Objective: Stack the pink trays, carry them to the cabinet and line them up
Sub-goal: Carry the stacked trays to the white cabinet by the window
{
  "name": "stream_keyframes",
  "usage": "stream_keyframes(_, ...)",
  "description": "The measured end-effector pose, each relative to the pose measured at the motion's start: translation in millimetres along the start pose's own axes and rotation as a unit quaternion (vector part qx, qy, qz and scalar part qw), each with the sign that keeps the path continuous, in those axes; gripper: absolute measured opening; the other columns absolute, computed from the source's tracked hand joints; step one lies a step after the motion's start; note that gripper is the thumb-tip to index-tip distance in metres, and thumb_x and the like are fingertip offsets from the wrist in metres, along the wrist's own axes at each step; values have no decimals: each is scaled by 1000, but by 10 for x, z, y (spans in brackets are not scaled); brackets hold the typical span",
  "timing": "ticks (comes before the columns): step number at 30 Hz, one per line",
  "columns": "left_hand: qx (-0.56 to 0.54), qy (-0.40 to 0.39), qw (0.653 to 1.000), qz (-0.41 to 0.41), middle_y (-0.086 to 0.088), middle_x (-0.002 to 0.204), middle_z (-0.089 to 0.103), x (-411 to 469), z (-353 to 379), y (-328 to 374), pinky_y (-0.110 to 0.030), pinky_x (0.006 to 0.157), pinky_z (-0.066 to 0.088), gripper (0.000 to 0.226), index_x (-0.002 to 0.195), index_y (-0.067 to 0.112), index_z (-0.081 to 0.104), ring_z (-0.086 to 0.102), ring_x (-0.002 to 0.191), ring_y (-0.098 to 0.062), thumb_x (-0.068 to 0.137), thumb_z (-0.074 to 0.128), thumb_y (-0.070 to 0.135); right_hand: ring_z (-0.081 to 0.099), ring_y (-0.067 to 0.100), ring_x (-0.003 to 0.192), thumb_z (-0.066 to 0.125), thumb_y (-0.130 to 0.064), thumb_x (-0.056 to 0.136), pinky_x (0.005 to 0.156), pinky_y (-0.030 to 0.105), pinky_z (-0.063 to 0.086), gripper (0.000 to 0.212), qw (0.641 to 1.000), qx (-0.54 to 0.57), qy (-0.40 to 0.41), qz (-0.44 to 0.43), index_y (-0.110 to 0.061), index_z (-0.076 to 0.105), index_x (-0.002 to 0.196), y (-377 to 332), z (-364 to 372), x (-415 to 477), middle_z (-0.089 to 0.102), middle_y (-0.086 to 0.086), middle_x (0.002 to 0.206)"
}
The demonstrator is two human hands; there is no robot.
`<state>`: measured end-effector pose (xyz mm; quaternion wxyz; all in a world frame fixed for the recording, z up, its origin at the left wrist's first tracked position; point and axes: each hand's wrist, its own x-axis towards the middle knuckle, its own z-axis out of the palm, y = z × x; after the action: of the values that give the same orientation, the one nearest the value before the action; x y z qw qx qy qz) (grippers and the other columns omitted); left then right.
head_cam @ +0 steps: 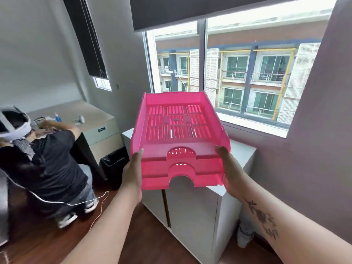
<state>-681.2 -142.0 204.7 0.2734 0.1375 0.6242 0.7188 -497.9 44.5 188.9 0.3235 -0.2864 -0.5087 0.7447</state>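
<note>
My left hand and right hand are each closed flat against a side of the stack of three bright pink slotted plastic letter trays, thumbs hooked over the top rim — palms clamp it between them. The stack is held above the front edge of the low white two-door cabinet; I cannot tell if it touches the top. Long axis runs away from me toward the window; arched cut-out fronts face me, far end tilted up. The tray floors are grilles of slots, translucent against the light.
</note>
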Motion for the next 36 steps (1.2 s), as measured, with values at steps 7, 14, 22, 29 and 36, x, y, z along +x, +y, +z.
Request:
stream_keyframes(7, 5, 10, 1000, -16, -14, 108, 74, 601, -184, -44, -58, 81, 58, 59, 117, 25, 66, 73, 95, -33, 79, 55, 68, 73, 39, 94, 52, -43, 94, 69, 46, 60, 38, 1000, 4, -2, 2, -19, 60, 123, 206, 274, 447, 74, 18, 109)
stream_keyframes(14, 25, -57, 997, -40, -14, 106, 75, 1671, -391, -61, -59, 81, 58, 60, 117, 28, 66, 73, 95, -33, 76, 58, 70, 74, 38, 90, 57, -47, 84, 68, 48, 60, 48, 998, 22, 61, -1, -18, 61, 122, 542, 681, 1125, 74, 19, 109)
stream_keyframes(22, 46, -130, 987, -81, -11, 103, 77, 2695, -364, -161, -58, 77, 60, 61, 115, 31, 67, 75, 92, -32, 74, 59, 74, 72, 42, 92, 62, -50, 77, 78, 52, 58, 60, 990, 20, 140, -8, -16, 58, 126, 813, 891, 1725, 74, 21, 108)
stream_keyframes(29, 56, -155, 980, -112, -8, 100, 78, 3128, -209, -327, -55, 79, 60, 53, 116, 31, 67, 75, 92, -29, 79, 59, 67, 73, 40, 92, 56, -47, 90, 86, 57, 55, 47, 982, 1, 191, 7, -16, 59, 125, 962, 814, 2063, 75, 20, 105)
stream_keyframes(36, 80, -166, 975, -120, -2, 110, 75, 3291, -52, -473, -52, 93, 55, 57, 118, 34, 64, 69, 106, -25, 75, 53, 71, 70, 33, 104, 65, -65, 71, 99, 58, 47, 68, 976, -45, 211, 31, -28, 59, 128, 1043, 740, 2185, 75, 10, 111)
